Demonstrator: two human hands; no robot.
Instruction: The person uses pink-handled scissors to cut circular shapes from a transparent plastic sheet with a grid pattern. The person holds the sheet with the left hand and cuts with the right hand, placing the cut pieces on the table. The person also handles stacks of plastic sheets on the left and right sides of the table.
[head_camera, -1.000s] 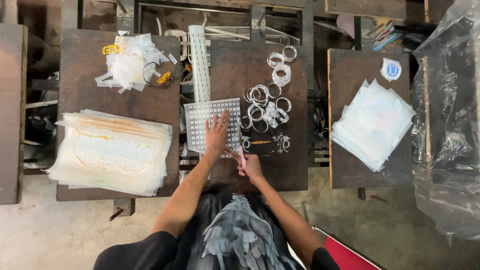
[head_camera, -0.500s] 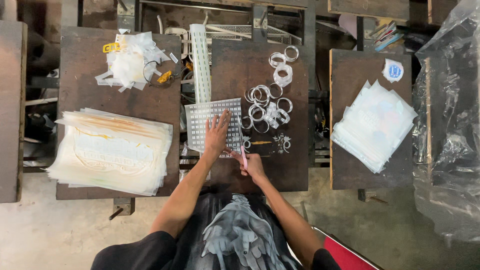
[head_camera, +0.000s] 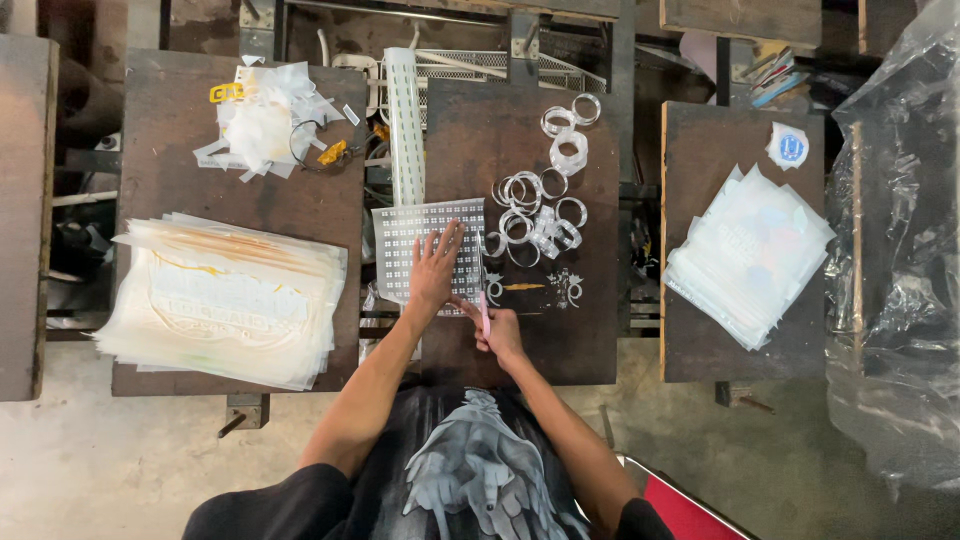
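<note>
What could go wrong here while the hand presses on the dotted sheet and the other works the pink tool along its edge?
The left hand lies flat on the dotted sheet, its fingers close to the pink tool held by the right hand; a slip might catch them. The sheet sits near the table edge and could shift if pressure eases. The clear rings lie loose just beside the sheet, so a sweep of the wrist may scatter them.

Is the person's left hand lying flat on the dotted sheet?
Yes, the left hand lies flat, fingers spread, on the dotted sheet.
</note>
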